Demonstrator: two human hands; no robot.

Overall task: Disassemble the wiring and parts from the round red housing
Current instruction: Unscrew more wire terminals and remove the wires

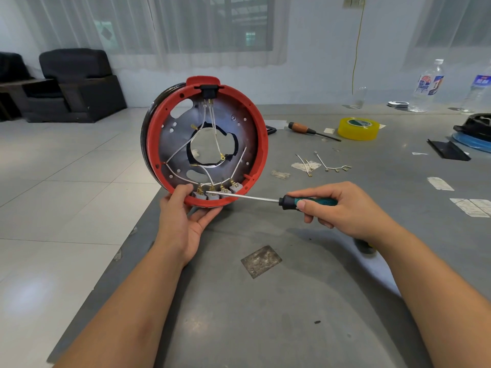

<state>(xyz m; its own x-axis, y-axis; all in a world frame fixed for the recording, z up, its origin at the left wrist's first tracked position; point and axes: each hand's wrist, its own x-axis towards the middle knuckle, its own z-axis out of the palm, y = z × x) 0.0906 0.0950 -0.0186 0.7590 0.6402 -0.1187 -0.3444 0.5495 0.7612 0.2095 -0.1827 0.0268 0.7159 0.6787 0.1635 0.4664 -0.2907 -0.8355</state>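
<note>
- While it spreads grey under my arms, the table carries everything else.
- Standing on edge at the table's near-left corner, the red housing faces me, white wires crossing its metal plate.
- Far right lie a yellow tape roll, two bottles and a spare screwdriver.
- My left hand grips the housing's bottom rim, thumb inside.
- My right hand grasps a green screwdriver, its tip at the grey terminal blocks.
- Loose removed wires lie right of the housing.
</note>
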